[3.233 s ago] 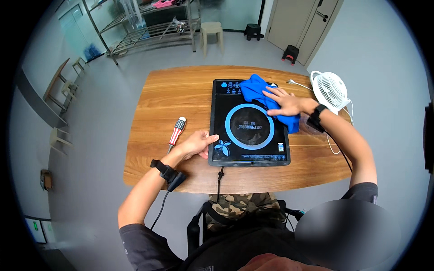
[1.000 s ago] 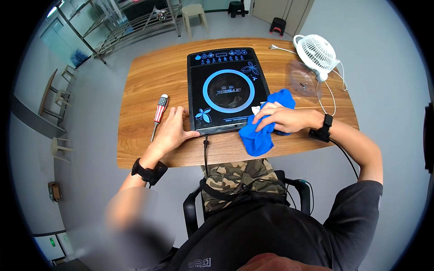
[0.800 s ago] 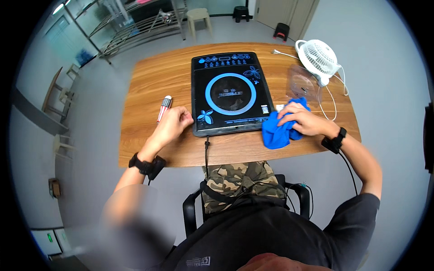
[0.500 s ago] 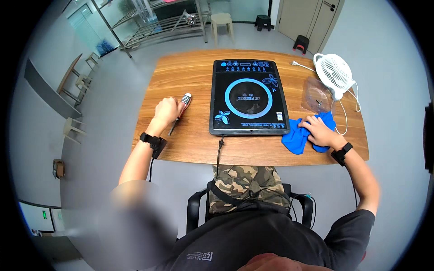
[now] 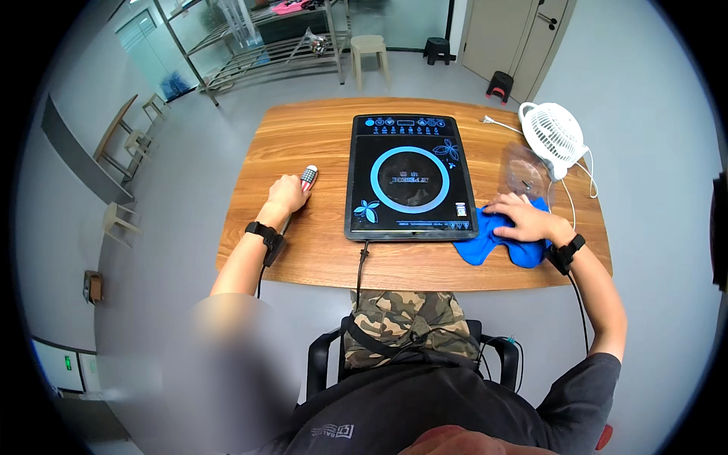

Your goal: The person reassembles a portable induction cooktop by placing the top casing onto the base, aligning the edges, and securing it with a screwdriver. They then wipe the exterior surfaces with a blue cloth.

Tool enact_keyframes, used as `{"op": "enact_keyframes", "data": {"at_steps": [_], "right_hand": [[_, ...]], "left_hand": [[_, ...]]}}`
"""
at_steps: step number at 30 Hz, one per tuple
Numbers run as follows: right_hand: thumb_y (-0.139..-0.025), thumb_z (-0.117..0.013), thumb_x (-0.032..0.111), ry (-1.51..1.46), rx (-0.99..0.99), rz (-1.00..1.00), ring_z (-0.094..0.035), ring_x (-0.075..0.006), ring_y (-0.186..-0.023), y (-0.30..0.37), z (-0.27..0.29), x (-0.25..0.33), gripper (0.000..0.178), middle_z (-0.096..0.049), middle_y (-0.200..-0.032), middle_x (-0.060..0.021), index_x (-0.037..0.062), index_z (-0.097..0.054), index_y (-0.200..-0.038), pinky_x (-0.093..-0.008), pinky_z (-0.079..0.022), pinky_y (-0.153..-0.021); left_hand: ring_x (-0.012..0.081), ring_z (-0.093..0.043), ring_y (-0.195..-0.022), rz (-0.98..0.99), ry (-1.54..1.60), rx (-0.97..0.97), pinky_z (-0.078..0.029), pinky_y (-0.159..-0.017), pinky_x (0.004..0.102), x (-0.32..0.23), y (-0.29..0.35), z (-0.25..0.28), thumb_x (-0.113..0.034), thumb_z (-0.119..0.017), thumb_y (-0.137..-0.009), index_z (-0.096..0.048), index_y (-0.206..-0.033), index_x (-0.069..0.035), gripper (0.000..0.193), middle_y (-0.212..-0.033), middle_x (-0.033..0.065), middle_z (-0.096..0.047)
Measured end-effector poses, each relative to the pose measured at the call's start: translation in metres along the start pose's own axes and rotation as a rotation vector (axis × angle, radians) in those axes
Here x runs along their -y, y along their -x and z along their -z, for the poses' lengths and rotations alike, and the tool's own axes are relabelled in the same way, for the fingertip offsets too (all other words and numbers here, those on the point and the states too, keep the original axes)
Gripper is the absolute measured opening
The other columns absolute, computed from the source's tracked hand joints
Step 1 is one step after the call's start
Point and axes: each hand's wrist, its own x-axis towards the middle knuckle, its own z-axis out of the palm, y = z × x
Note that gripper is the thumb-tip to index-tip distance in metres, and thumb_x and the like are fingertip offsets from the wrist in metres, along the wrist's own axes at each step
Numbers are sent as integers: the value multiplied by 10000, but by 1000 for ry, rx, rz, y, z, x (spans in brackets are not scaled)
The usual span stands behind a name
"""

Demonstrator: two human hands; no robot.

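Observation:
My left hand (image 5: 287,194) is closed around a screwdriver (image 5: 309,176) at the left of the wooden table. Its striped and dotted handle sticks out past the thumb, and the hand hides most of the shaft. At the right, my right hand (image 5: 528,221) presses on a crumpled blue cloth (image 5: 476,249), fingers bent over it. This cloth touches the lower right corner of a black induction cooker (image 5: 362,168), which lies flat in the table's middle with a blue ring on its glass top.
A white fan (image 5: 556,133) with its cord and plug lies at the far right. Beside it sits a clear plastic piece (image 5: 523,168) with small dark parts on it. The cooker's black cord (image 5: 362,262) hangs over the near edge. Stools and a metal rack (image 5: 265,57) stand beyond the table.
My right hand has slid the cloth a little left, against the cooker's corner. The left hand keeps the screwdriver and has turned slightly, so less of the shaft shows. The whole view has shifted slightly.

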Motion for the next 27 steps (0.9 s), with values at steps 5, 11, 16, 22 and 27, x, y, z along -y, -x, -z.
{"op": "enact_keyframes", "data": {"at_steps": [5, 11, 16, 22, 27], "right_hand": [[-966, -607, 150, -135, -230, 56, -619, -393, -979, -23, 14, 2, 151, -612, -999, -195, 4, -627, -1000, -461, -508, -861], [-991, -599, 133, -151, -268, 43, -616, -314, -845, -35, 23, 24, 144, -604, -938, -152, -6, -612, -957, -403, -509, -763], [-996, -599, 125, -151, -254, 72, -627, -302, -878, -48, 26, 31, 140, -615, -968, -148, -11, -618, -968, -396, -513, -782], [-1028, -591, 169, -235, -495, 119, -655, -253, -999, -27, 72, 47, 207, -659, -1090, -126, -10, -650, -1115, -394, -524, -856], [-1105, -328, 466, -84, -792, 323, -601, -211, -1201, 114, 161, 161, 575, -617, -1370, -136, 45, -627, -1359, -334, -452, -1063]], "left_hand": [[415, -703, -1045, 4, 31, -60, -580, -904, 478, -1, -20, -5, -381, -749, -883, -741, -1059, 7, 426, -1092, 250, -731], [414, -704, -1051, 2, 67, -57, -576, -897, 485, -6, -35, -5, -410, -797, -875, -724, -1102, 11, 484, -1094, 260, -729], [407, -701, -1063, 21, 87, -20, -562, -910, 489, -3, -17, 4, -436, -751, -910, -731, -1125, -31, 460, -1106, 246, -733], [394, -701, -1057, 17, 107, -46, -555, -904, 493, -1, -1, 13, -496, -636, -975, -733, -1122, -53, 477, -1075, 230, -740], [396, -701, -1048, -9, 73, -57, -553, -903, 498, -6, -2, 19, -527, -574, -1002, -713, -1125, -39, 522, -1048, 230, -741]]}}
